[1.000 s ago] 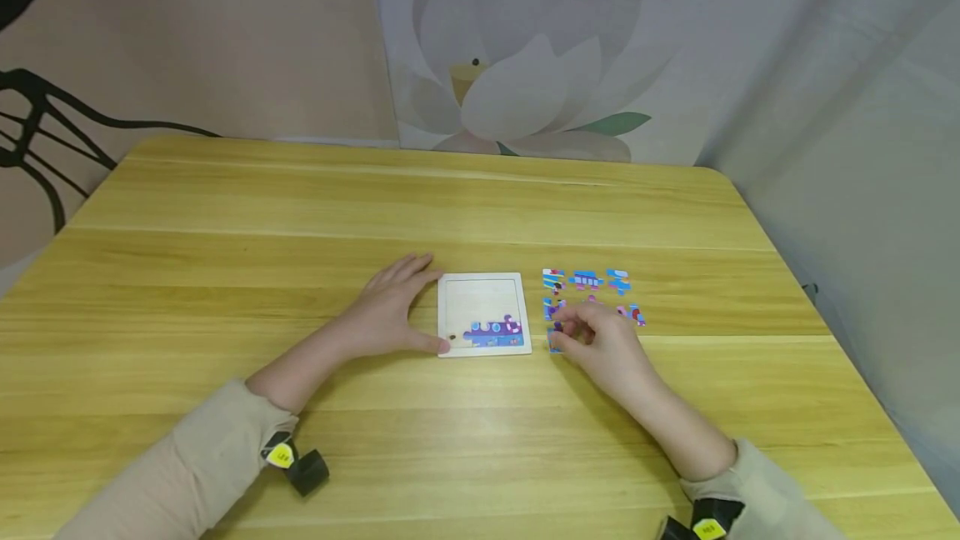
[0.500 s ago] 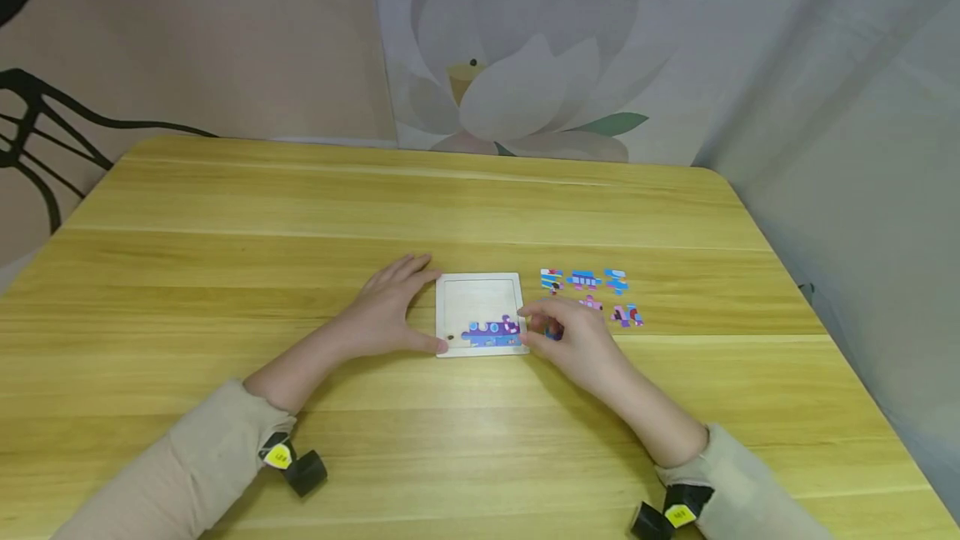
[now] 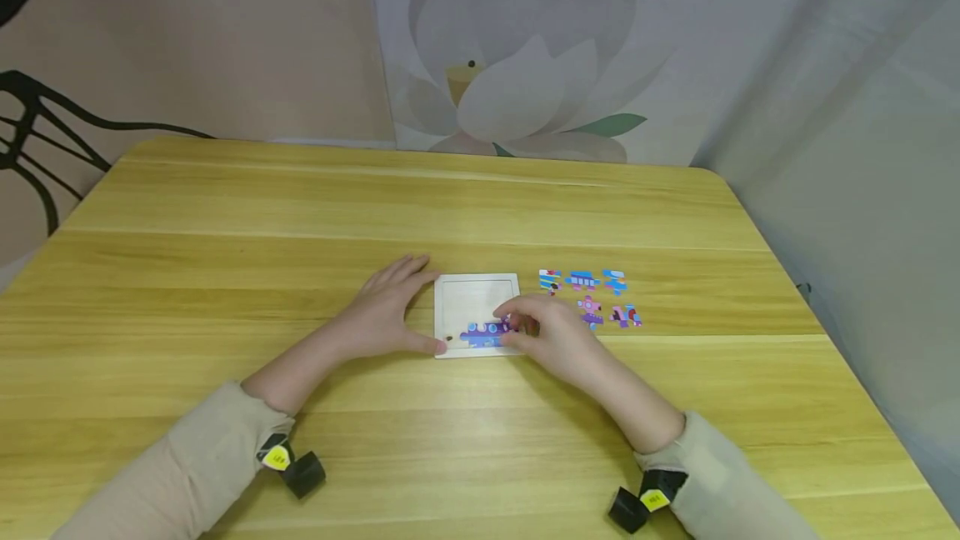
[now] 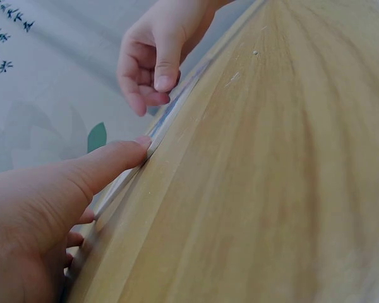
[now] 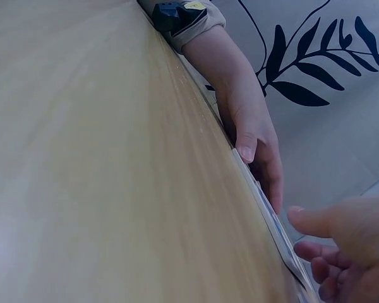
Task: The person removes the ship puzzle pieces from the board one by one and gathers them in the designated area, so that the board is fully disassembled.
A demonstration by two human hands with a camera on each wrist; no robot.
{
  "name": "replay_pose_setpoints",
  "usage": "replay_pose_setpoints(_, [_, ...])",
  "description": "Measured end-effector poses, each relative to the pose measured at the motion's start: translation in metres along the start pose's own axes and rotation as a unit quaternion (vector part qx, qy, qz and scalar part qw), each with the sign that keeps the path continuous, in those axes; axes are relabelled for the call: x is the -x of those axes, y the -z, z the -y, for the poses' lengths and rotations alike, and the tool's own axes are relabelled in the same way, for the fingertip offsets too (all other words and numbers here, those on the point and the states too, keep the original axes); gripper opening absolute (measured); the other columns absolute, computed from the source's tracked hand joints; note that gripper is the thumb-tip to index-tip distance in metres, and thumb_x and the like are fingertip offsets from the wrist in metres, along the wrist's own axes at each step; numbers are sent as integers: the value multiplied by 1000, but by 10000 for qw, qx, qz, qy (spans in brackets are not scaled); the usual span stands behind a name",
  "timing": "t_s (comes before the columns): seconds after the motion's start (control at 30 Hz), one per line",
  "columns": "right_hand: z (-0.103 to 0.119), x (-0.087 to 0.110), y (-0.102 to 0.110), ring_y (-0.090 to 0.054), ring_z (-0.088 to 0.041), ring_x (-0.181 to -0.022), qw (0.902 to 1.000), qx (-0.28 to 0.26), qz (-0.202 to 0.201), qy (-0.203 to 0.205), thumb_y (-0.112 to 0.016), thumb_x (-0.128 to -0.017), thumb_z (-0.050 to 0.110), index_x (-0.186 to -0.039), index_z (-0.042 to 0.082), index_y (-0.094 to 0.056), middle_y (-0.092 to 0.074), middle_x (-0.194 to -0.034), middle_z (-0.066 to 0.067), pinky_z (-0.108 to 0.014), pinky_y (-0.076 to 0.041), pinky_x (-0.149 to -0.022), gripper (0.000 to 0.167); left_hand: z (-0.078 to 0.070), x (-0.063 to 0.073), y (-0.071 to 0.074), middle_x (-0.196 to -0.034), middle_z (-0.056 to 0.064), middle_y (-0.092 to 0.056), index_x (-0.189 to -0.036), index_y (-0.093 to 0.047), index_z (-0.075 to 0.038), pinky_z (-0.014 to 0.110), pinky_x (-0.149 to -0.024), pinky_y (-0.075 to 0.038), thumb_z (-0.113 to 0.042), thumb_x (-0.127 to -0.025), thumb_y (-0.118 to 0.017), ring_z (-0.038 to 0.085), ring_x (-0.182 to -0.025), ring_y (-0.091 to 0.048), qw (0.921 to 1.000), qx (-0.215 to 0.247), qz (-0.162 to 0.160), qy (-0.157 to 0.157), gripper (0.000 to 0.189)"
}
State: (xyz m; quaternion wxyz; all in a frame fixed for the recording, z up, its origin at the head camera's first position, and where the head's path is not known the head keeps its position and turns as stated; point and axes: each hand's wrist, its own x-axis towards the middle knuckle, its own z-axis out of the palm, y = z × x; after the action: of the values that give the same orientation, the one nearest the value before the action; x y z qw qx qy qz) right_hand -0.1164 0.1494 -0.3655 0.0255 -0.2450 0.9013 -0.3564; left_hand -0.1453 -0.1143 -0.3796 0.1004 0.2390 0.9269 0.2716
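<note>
My left hand [image 3: 382, 315] lies beside a pale square wooden puzzle tray [image 3: 474, 354], fingers spread, thumb on its lower left corner. Purple and blue jigsaw pieces [image 3: 480, 333] are joined along the tray's lower part. My right hand [image 3: 555, 332] is over the tray's right side, curled thumb and fingers at the right end of those pieces, overlapping them. In the right wrist view a gap shows between the thumb and fingers of the right hand [image 5: 347, 246]. I cannot tell whether it holds a piece, since the fingers hide the spot.
Several loose jigsaw pieces [image 3: 582, 280] lie on the wooden table [image 3: 375, 215] to the right of the tray, some partly hidden behind my right hand. A dark chair [image 3: 30, 132] stands beyond the left edge. Behind the table hangs a curtain [image 3: 517, 48] with a flower print.
My right hand has moved left from the loose pieces to the right side of the tray. My left hand stays at the tray's left edge.
</note>
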Motion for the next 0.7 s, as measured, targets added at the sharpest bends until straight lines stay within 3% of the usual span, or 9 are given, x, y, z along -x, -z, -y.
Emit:
replay_pose_setpoints(0.33, [3,-8,-3,-48,-12,-66,9991,144,380,-112,-77,-82,14,-103,10,-72,-56,-76,7,-27,-44,-58,23,-1,0,0,-158,14,-14,-149,-33,-8,58,-111,-4,-61,-65,-79,34,-144,-3,10000,8,-27,9,109])
replay_pose_setpoints(0.7, [10,-11,-7,-49,-13,-73,9959,701,383,-418,-78,-81,15,-101,12,-74,-59,-82,6,-29,-42,-66,20,-1,0,2,-158,14,-14,-149,-33,-9,58,-111,-5,-61,-66,-78,34,-144,-3,10000,-25,-30,-7,108])
